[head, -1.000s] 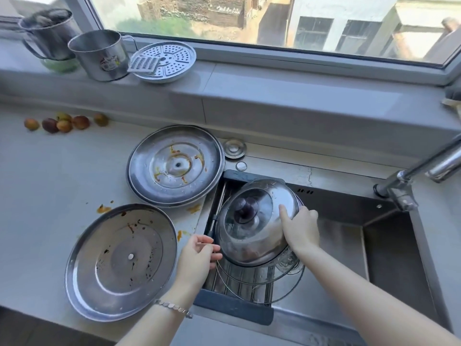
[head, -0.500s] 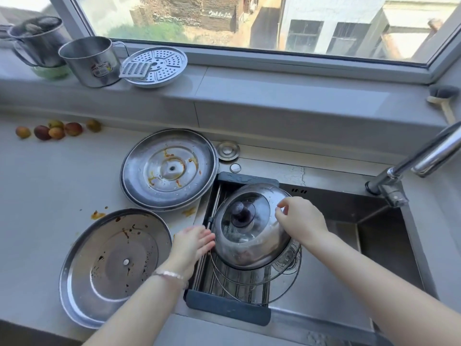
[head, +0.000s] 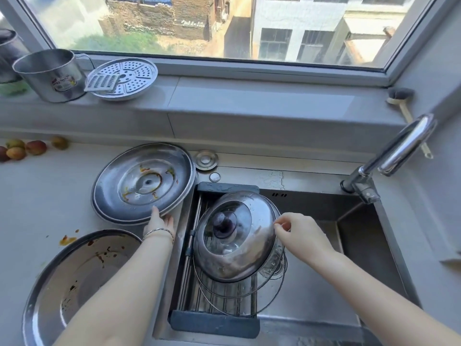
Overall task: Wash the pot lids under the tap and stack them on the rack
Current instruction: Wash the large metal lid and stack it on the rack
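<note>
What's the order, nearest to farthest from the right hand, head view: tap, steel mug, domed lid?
1. Domed lid, on the rack, beside the right hand.
2. Tap, right of the sink.
3. Steel mug, far left on the windowsill.

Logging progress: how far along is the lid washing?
Done: domed lid sits on the rack over glass lids, right hand at its edge. In hand: left hand at the rim of the far stained lid. Left: it and the near stained lid, both dirty.
</note>
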{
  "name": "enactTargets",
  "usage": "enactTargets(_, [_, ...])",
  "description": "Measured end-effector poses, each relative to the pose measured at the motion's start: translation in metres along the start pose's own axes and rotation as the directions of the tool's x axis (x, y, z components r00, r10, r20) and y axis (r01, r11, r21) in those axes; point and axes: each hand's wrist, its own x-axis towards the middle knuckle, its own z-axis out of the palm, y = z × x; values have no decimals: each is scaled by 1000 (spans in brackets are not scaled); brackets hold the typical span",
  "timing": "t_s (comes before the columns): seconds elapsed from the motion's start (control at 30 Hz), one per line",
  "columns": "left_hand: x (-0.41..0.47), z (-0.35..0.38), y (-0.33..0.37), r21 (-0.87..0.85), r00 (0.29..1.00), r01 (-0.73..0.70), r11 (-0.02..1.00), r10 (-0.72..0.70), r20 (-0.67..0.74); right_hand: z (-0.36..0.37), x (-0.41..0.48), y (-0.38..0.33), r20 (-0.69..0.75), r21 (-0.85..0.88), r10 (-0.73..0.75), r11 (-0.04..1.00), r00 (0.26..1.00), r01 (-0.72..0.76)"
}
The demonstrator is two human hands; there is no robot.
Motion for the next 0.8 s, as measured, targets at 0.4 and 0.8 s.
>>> enactTargets(0.4, [-94,23,-2,-1,979,-26,1000,26,201,-13,-8,30,5,144,-16,989,1000,15])
enactTargets(0.8, [-234,-3,-49,642,882,-182,744,-164,441,-81,-1,83,282,933,218,163,934,-320])
